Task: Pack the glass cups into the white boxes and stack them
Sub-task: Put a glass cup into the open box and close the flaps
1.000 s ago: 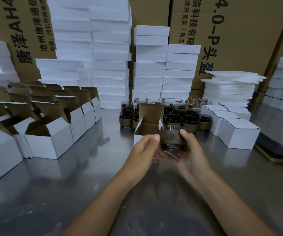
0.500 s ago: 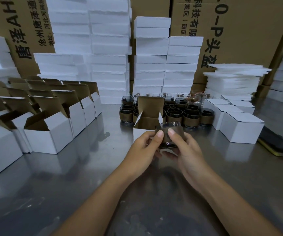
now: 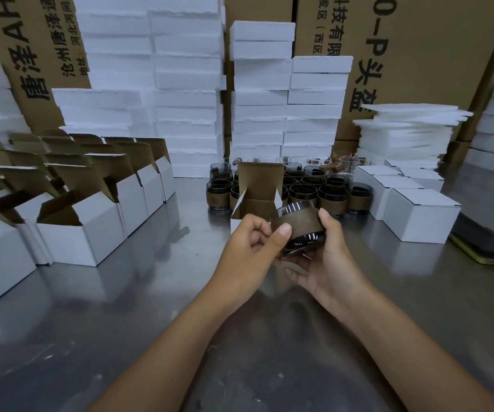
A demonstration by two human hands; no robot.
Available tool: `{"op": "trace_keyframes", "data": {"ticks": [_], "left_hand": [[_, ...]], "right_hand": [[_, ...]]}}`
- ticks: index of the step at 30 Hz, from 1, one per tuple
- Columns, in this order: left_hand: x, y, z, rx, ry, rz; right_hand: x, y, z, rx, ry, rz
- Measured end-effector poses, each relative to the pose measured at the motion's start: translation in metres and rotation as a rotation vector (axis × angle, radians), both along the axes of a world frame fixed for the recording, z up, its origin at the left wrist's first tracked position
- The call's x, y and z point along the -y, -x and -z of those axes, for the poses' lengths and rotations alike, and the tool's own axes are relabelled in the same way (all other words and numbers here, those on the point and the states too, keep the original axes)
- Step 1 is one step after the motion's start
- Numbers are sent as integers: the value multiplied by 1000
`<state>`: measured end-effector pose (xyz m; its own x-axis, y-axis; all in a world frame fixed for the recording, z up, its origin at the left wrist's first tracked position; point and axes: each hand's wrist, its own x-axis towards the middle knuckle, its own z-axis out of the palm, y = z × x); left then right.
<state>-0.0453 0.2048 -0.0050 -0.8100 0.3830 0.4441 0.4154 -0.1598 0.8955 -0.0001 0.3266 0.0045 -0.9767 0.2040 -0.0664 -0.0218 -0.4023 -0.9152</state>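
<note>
Both hands held one glass cup [image 3: 297,226] just right of the frame's centre, above the metal table [image 3: 120,307]. The cup was tilted, its rim turned up and away and its shiny base facing down toward the camera, with a brown sleeve [image 3: 299,223] wrapped around its middle.

The left hand [image 3: 251,251] gripped it from the left. Its thumb lay on the sleeve near the lower edge and its other fingers were curled in beside the cup. The right hand [image 3: 329,263] gripped it from the right and below, with the thumb pressed against the sleeve's right side and the fingers cupped under the base. So the cup sat between the two thumbs and rested in the right hand's fingers, clear of the table.

Just behind the hands stood an open box [image 3: 259,179], its brown-lined lid upright and its white front mostly hidden by the left hand. The cup was in front of this box and slightly to its right, not inside it.

Behind the box a cluster of sleeved cups [image 3: 314,188] stood on the table. Closed white boxes [image 3: 421,215] sat at centre right, and rows of open boxes [image 3: 91,230] filled the left side. Foam blocks [image 3: 180,84] were stacked along the back, and thin foam sheets [image 3: 406,135] were piled at the right in front of large cardboard cartons [image 3: 433,55]. A phone [image 3: 483,248] lay at the right edge.
</note>
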Motion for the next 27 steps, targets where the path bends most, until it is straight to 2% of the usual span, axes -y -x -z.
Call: {"op": "trace_keyframes", "data": {"ticks": [10, 14, 21, 27], "left_hand": [[0, -3, -2, 17, -15, 2], [1, 0, -2, 59, 28, -39], [3, 1, -3, 126, 67, -16], [2, 2, -5, 200, 97, 26]], "right_hand": [[-1, 0, 0, -7, -51, -24], [2, -1, 0, -110, -99, 64], [5, -2, 5, -263, -346, 279], [6, -2, 8, -366, -496, 317]]}}
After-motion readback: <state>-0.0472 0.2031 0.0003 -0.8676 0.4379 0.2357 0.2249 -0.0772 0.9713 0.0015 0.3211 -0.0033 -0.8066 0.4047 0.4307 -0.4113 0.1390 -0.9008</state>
